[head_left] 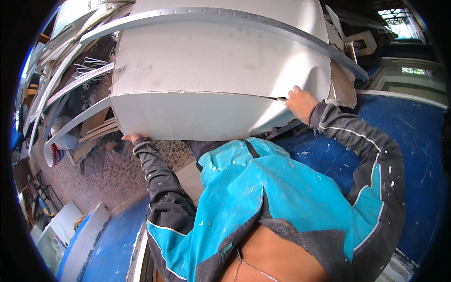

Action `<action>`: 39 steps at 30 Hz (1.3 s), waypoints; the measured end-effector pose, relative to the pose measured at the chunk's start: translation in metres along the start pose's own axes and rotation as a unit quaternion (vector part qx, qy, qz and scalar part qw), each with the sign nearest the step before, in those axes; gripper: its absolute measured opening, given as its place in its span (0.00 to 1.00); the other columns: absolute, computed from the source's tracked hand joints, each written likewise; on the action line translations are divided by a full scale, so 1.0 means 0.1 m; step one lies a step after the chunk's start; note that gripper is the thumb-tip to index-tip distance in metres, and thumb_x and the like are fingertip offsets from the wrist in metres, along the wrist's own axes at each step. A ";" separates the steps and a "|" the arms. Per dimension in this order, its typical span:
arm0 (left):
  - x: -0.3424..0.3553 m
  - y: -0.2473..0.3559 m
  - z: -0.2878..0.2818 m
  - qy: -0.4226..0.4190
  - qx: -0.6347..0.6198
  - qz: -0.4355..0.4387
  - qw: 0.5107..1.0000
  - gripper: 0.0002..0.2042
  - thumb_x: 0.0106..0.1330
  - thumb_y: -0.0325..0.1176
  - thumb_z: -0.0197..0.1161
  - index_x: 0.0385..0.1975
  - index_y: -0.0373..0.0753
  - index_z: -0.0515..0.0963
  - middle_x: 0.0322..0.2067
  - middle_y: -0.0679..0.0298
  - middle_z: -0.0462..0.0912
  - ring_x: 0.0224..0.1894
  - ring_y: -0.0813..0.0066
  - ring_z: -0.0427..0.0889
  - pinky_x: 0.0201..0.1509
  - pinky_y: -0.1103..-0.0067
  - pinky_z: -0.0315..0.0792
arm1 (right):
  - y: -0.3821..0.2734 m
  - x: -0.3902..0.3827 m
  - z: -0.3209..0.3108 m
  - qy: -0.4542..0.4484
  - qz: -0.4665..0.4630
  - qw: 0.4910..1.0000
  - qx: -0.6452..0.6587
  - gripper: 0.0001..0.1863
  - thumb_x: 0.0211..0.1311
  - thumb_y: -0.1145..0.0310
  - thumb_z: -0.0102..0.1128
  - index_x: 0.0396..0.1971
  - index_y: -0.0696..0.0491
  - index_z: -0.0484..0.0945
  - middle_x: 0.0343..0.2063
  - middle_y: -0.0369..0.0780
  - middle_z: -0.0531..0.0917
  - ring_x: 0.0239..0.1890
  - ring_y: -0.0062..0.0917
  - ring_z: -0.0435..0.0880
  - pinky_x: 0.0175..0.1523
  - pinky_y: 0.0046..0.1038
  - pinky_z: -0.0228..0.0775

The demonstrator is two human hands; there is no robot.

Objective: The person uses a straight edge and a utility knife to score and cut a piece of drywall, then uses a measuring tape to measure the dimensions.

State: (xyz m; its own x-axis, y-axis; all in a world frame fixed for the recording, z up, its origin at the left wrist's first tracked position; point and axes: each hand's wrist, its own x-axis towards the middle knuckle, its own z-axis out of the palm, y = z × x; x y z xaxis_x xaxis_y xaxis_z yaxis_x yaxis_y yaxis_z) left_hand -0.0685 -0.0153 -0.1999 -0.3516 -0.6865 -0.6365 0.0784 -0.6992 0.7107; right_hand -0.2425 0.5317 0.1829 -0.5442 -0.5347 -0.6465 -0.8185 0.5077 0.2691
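A large white plasterboard sheet (221, 61) lies in front of me, with a long break line across it. Its near strip (192, 115) tilts down toward my body, and a narrow dark gap shows at the right end of the line. My right hand (300, 104) is closed at that gap, knuckles up; a small pale thing shows beside its fingers, too little to name. At the near left corner of the strip, my left hand (132, 137) grips the board's edge, its fingers partly hidden by the board and the sleeve.
A long perforated metal profile (225, 15) lies across the board's far part. Offcuts, strips and wire (91, 70) are piled at left, beside a white bucket (54, 152). Blue paint-spotted surfaces (399, 141) flank me. Pebbled flooring (112, 183) shows at lower left.
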 end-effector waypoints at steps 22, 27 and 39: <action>-0.21 0.39 -0.19 -0.082 0.089 0.007 0.993 0.57 0.57 0.85 0.26 0.74 0.41 0.55 0.72 0.56 0.60 0.69 0.49 0.62 0.72 0.52 0.58 | 0.84 0.46 -0.43 0.184 0.182 0.890 0.375 0.14 0.54 0.64 0.68 0.37 0.56 0.87 0.31 0.48 0.86 0.35 0.38 0.85 0.44 0.37 0.76; -0.55 0.53 0.22 -0.119 0.065 -0.039 0.990 0.52 0.62 0.81 0.22 0.76 0.45 0.50 0.75 0.57 0.55 0.74 0.48 0.56 0.77 0.51 0.48 | 0.44 0.29 0.19 0.397 0.300 0.693 0.522 0.14 0.64 0.61 0.63 0.35 0.58 0.82 0.25 0.44 0.84 0.31 0.28 0.84 0.39 0.31 0.74; -0.41 0.64 -0.04 -0.193 0.147 -0.058 0.968 0.50 0.64 0.80 0.23 0.77 0.46 0.50 0.76 0.57 0.54 0.75 0.49 0.54 0.76 0.48 0.51 | -1.34 0.06 1.13 0.444 0.456 0.344 0.690 0.12 0.72 0.63 0.58 0.37 0.59 0.77 0.26 0.35 0.81 0.25 0.15 0.77 0.25 0.20 0.75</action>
State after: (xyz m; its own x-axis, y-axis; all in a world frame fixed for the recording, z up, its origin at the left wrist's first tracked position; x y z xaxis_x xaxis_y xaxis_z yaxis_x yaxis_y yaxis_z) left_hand -0.0456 -0.0330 -0.1297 -0.6684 -0.4410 -0.5990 -0.2320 -0.6415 0.7312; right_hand -0.1148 0.5370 0.0622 -0.8014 0.5889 -0.1045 0.3013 0.2467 -0.9211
